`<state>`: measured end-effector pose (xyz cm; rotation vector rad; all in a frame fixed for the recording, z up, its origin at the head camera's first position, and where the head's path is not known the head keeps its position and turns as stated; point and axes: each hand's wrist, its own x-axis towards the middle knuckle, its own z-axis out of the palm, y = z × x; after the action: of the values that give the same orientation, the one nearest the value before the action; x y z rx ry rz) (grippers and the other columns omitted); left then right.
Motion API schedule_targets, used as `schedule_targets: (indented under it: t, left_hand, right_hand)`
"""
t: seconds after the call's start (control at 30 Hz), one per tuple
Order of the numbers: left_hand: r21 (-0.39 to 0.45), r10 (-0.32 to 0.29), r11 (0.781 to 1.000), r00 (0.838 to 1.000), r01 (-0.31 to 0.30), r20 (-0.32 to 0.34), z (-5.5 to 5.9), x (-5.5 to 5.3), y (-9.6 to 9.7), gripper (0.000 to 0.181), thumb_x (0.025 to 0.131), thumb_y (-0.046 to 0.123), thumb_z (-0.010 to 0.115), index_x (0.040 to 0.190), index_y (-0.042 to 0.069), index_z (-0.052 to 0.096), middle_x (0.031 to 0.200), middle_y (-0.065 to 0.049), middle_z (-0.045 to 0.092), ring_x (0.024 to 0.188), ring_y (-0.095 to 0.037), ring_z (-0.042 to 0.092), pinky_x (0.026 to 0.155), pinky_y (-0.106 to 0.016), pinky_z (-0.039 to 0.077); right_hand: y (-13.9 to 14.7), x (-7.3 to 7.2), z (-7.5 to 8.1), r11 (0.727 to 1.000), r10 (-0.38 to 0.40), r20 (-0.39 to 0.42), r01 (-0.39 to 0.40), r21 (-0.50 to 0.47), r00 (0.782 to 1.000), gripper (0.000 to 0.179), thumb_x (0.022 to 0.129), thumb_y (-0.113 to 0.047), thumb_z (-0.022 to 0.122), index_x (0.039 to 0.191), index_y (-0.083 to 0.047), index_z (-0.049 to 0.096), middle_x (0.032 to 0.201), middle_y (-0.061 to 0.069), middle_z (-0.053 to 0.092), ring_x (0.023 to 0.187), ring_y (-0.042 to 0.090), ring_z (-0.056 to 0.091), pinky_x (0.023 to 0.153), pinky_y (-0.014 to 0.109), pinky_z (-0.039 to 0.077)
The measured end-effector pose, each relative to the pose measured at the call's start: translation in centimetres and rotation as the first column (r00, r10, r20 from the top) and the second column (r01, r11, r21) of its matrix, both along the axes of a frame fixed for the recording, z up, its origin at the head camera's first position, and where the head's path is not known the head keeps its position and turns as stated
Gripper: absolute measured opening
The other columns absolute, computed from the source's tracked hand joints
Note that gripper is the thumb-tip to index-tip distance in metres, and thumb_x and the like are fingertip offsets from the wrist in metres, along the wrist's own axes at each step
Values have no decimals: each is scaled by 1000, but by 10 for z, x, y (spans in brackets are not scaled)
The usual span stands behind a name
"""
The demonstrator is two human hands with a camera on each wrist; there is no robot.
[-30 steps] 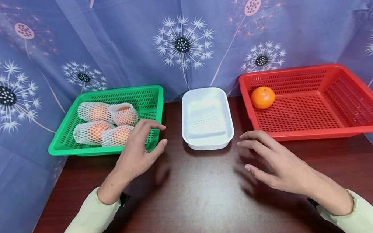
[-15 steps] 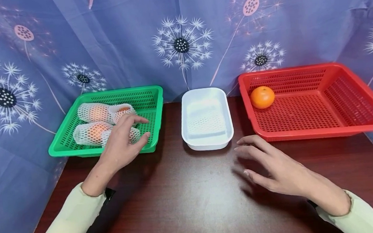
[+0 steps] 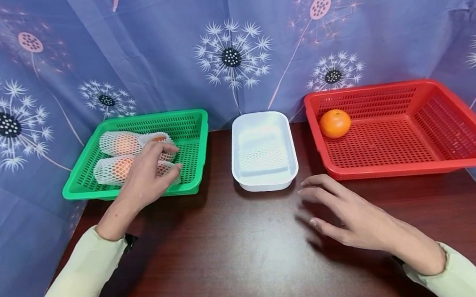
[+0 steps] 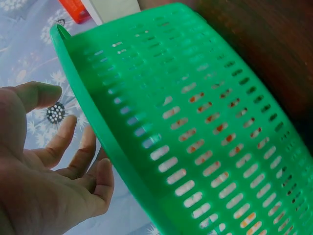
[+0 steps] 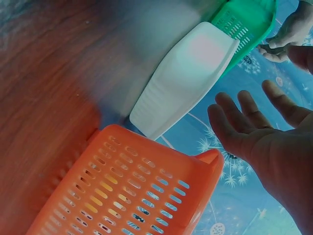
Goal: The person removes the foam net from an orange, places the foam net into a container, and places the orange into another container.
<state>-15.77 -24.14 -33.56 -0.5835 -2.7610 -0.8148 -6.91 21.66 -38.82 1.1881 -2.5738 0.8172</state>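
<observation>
A blue cloth printed with dandelions hangs at twelve o'clock, behind the dark wooden counter. Taking the middle of the head view as the dial's centre, the red basket stands at three o'clock and the green basket at nine. Between them, apart from both, sits the white tray, long axis twelve to six. The right hand hangs at four o'clock, fingers loosely bent, thumb well parted, holding nothing. The left hand reaches over the green basket's near rim, thumb and forefinger wide apart, with nothing seen in its grip. In that basket lie the netted fruits; the two toward nine o'clock have sleeves running nine to three. The fruit toward four o'clock lies just below the left hand, much the nearer of the two; partly covered, its full axis and any contact cannot be told. The bare orange fruit lies toward the red basket's ten o'clock corner, at twelve from the right hand.
</observation>
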Motion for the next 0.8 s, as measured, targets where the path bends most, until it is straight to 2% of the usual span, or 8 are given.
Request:
schedule_targets:
  t: [0.13, 0.23, 0.33, 0.4, 0.5, 0.67, 0.8]
  left_hand:
    - [-16, 10, 1000, 999, -10, 39, 2, -4, -4, 34, 100, 21, 72, 129, 7, 64, 159, -18, 46, 103, -34, 72, 88, -53, 58]
    - [-35, 14, 999, 999, -13, 40, 3, -9, -8, 33, 99, 19, 73, 129, 7, 65, 159, -18, 47, 113, -34, 68, 92, -54, 57]
    - [-55, 21, 998, 999, -19, 29, 4, -13, -11, 33, 98, 18, 74, 128, 7, 66, 157, -17, 50, 131, -35, 57, 101, -57, 50]
    - [-74, 26, 997, 999, -24, 28, 3, -16, -14, 34, 97, 19, 74, 128, 6, 67, 155, -17, 52, 137, -36, 51, 104, -58, 46]
    - [-95, 35, 995, 998, -30, 47, 4, -20, -18, 36, 97, 20, 74, 129, 4, 68, 154, -16, 53, 138, -36, 50, 103, -59, 45]
    - [-140, 41, 990, 992, -24, 120, 7, -26, -25, 42, 98, 24, 75, 133, 2, 66, 160, -15, 48, 133, -38, 53, 101, -59, 47]
    - [-180, 50, 983, 982, -16, 183, 10, -30, -31, 50, 98, 28, 76, 139, 2, 63, 153, -18, 52, 128, -39, 56, 100, -60, 48]
  right_hand:
    - [0, 0, -1, 1000, -3, 17, 3, 18, 1000, 55, 90, -17, 81, 141, -22, 61, 149, -1, 49, 134, 14, 52, 114, 14, 31]
    - [-1, 0, 0, 1000, -5, 24, 4, 26, 1000, 55, 90, -18, 81, 141, -23, 60, 150, -2, 48, 134, 14, 52, 115, 14, 31]
    - [-1, 0, 0, 1000, -1, 26, 1, 26, 1000, 54, 91, -18, 81, 141, -23, 60, 150, -1, 48, 134, 14, 52, 115, 14, 31]
    - [-1, 0, 0, 1000, -3, 30, 2, 29, 1000, 55, 91, -18, 81, 141, -23, 60, 151, -2, 48, 135, 14, 51, 115, 14, 31]
    - [-1, 0, 0, 999, -1, 41, 0, 33, 999, 55, 91, -18, 80, 142, -23, 59, 151, -2, 47, 135, 14, 51, 115, 15, 31]
    - [-2, 0, -1, 999, 1, 60, -3, 43, 998, 55, 93, -19, 79, 143, -23, 59, 152, -2, 46, 136, 13, 50, 114, 15, 32]
    - [-2, 0, -1, 999, 4, 61, -7, 44, 998, 54, 93, -19, 79, 143, -23, 59, 152, -3, 46, 136, 13, 50, 115, 15, 31]
